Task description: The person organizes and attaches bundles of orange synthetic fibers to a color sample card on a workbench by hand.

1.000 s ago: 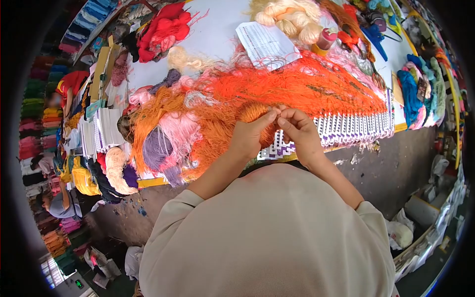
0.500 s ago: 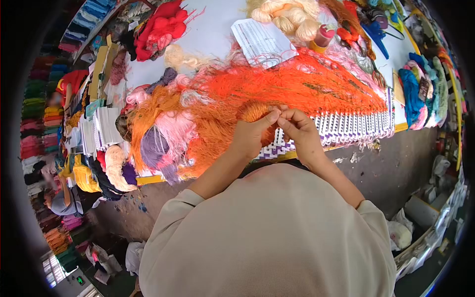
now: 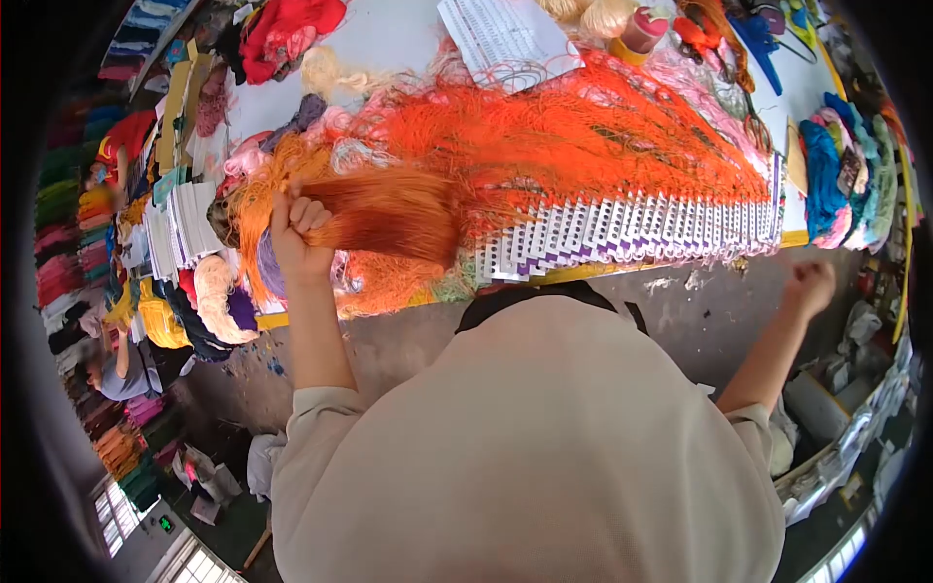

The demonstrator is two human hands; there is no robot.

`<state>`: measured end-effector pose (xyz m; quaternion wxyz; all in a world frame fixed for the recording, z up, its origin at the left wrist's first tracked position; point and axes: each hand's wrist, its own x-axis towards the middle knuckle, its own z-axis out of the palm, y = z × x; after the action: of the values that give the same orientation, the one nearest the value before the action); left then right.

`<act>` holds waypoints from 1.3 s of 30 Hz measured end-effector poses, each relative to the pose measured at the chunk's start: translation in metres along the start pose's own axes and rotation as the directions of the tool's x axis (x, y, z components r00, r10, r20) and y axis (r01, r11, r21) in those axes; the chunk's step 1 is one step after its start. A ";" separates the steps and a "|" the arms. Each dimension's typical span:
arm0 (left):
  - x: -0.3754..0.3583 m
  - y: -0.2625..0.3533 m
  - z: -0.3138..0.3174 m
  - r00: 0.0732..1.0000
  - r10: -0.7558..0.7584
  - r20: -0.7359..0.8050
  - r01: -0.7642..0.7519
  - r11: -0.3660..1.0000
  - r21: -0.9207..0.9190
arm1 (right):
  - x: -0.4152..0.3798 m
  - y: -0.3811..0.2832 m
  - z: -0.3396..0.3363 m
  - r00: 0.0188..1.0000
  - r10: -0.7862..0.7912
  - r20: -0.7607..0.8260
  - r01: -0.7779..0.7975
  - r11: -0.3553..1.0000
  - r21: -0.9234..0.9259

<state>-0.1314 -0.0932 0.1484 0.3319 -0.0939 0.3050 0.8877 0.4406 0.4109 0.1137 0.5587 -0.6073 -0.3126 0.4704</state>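
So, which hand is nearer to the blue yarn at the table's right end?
The right. The right hand is just this side of the blue yarn; the left hand is far off leftward, gripping orange yarn.

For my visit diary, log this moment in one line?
left hand: grips orange hank | right hand: away from hank | cards: in row

We take this for a thread workshop: loose orange thread (image 3: 564, 131) and a row of holed white cards (image 3: 641, 228) spread along the counter (image 3: 384, 44), a printed sheet (image 3: 505, 39) on it; left of the counter, we see stacked coloured bundles (image 3: 62, 282) and two people (image 3: 124, 381).
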 end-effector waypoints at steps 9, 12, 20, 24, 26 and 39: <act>0.009 -0.210 -0.036 0.730 -0.610 -0.307 0.681 0.616 0.396 | -0.135 0.177 0.118 0.504 0.213 0.837 0.495 0.723 -0.482; 0.011 -0.268 -0.037 0.780 -0.497 -0.381 0.606 0.445 0.659 | -0.205 0.223 0.141 0.245 0.359 0.900 0.412 0.802 -0.432; 0.020 -0.322 -0.040 0.839 -0.380 -0.390 0.469 0.141 0.872 | -0.231 0.242 0.157 0.125 0.505 0.854 0.569 0.668 -0.479; 0.021 -0.322 -0.031 0.784 -0.427 -0.451 0.584 0.259 0.769 | -0.220 0.244 0.158 0.027 0.570 0.821 0.407 0.744 -0.530; 0.022 -0.321 -0.029 0.763 -0.479 -0.434 0.609 0.305 0.732 | -0.218 0.243 0.161 0.000 0.586 0.810 0.399 0.743 -0.538; 0.021 -0.328 -0.057 0.942 -0.224 -0.249 0.306 0.276 0.911 | -0.213 0.234 0.167 -0.025 0.679 0.733 0.292 0.706 -0.645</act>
<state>0.0628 0.0787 -0.0619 0.4558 0.0349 0.7530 0.4732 0.1755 0.2407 -0.0552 -0.1667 -0.2838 -0.6457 0.6890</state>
